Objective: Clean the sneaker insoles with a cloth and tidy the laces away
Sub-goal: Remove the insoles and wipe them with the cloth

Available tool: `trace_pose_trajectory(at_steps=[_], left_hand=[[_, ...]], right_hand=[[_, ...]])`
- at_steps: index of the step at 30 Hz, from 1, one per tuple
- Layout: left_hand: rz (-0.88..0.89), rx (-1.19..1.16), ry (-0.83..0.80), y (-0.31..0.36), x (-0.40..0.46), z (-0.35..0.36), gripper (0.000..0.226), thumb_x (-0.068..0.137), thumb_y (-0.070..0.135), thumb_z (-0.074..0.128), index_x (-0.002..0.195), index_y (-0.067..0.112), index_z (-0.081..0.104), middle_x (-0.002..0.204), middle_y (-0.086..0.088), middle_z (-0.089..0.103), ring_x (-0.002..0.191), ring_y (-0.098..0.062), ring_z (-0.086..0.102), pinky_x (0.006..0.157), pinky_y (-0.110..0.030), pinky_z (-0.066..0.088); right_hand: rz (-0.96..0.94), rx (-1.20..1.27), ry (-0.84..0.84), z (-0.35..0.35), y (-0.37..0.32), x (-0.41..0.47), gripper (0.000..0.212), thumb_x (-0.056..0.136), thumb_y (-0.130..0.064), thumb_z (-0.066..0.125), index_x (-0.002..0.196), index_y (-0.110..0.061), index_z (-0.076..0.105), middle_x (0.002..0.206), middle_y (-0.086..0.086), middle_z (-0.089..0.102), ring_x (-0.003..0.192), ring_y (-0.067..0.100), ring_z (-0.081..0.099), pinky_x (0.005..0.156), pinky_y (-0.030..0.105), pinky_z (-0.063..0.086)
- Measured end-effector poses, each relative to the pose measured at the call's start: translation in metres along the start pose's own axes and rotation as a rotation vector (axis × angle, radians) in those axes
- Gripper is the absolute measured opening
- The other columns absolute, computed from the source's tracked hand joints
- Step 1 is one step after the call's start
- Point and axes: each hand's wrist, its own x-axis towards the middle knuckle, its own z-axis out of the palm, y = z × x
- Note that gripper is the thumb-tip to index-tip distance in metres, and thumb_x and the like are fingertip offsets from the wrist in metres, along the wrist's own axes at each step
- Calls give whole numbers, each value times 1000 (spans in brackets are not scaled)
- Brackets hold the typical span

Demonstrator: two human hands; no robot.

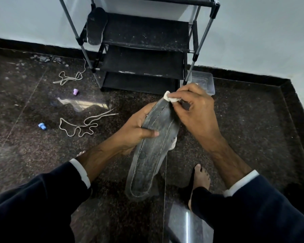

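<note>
While the left hand (135, 130) grips the insole (153, 149), the right (193, 109) pinches a cloth (170, 98) near loose laces (81, 125).

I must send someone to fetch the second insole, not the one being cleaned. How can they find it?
Find the black shoe rack against the wall. The spare insole leans on its upper shelf's left end, dark and flat, apart from the stitched grey insole in hand.

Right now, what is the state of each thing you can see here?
Insole: held up, being wiped.
Cloth: bunched, pressed on insole tip.
Left hand: grips insole.
Right hand: pinches cloth.
Second insole: leaning on rack.
Two laces: loose on floor.
Plastic box: open.
</note>
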Motion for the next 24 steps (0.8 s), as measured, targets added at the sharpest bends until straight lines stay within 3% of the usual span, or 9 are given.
trace_pose_trajectory(at_steps=[4, 7, 13, 17, 20, 22, 24], left_hand=[[12, -35, 44, -1, 1, 0, 81, 78, -10, 67, 150, 13, 39, 132, -12, 61, 122, -23, 61, 96, -34, 53], [2, -36, 38, -4, 1, 0, 78, 81, -11, 68, 149, 13, 39, 129, -11, 62, 121, -23, 62, 94, -34, 54], [18, -28, 16, -3, 2, -1, 82, 80, -17, 66, 151, 13, 39, 137, -14, 60, 123, -22, 60, 98, -32, 52], [35, -10, -10, -1, -1, -1, 82, 76, -9, 68, 150, 14, 40, 143, -11, 56, 129, -22, 57, 100, -31, 49], [44, -24, 31, 0, 0, -3, 83, 76, -9, 69, 150, 15, 40, 143, -13, 55, 127, -21, 57, 98, -30, 50], [42, -42, 57, 1, 1, -6, 86, 75, -10, 69, 151, 17, 39, 145, -13, 54, 127, -21, 58, 97, -32, 51], [38, -54, 44, 1, 2, -6, 88, 76, -13, 68, 153, 17, 37, 143, -12, 56, 125, -22, 59, 95, -33, 52]], right_hand=[[-119, 72, -73, 8, -17, -4, 18, 87, 2, 73, 103, -3, 78, 98, 9, 66, 90, 12, 62, 82, 19, 52], [-189, 71, -155, 11, -16, -5, 22, 87, 4, 72, 106, -3, 77, 101, 10, 66, 93, 20, 65, 84, 26, 54], [-117, 39, -100, 3, -5, -1, 18, 86, 1, 74, 102, -6, 78, 97, 9, 66, 86, 15, 64, 76, 25, 55], [84, -45, -22, -10, 18, 2, 22, 84, -1, 77, 104, -9, 79, 98, 5, 68, 84, 9, 63, 76, 22, 55], [234, 58, 77, -20, 18, 2, 20, 85, -7, 77, 104, -13, 78, 100, 0, 69, 90, 7, 65, 80, 21, 55], [232, 160, 125, -22, 7, 5, 18, 85, -8, 77, 103, -13, 77, 99, -5, 69, 93, 3, 63, 83, 19, 51], [153, 223, 55, -19, -7, 5, 18, 85, -6, 77, 102, -11, 76, 99, -4, 69, 93, 2, 62, 84, 21, 50]])
